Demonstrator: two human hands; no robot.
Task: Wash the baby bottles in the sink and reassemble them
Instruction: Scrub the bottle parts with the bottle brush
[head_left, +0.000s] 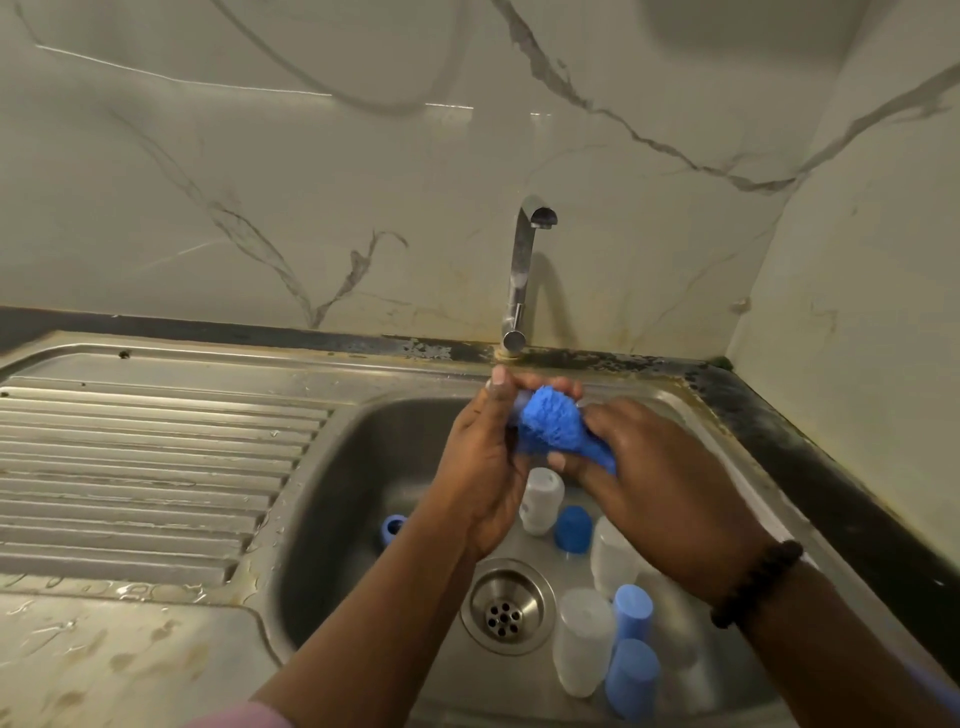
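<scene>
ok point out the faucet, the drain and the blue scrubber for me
faucet (521, 270): head view, on the upright chrome stem.
drain (505, 613): head view, on the perforated strainer centre.
blue scrubber (548, 422): head view, on the fuzzy blue head between both hands.
</scene>
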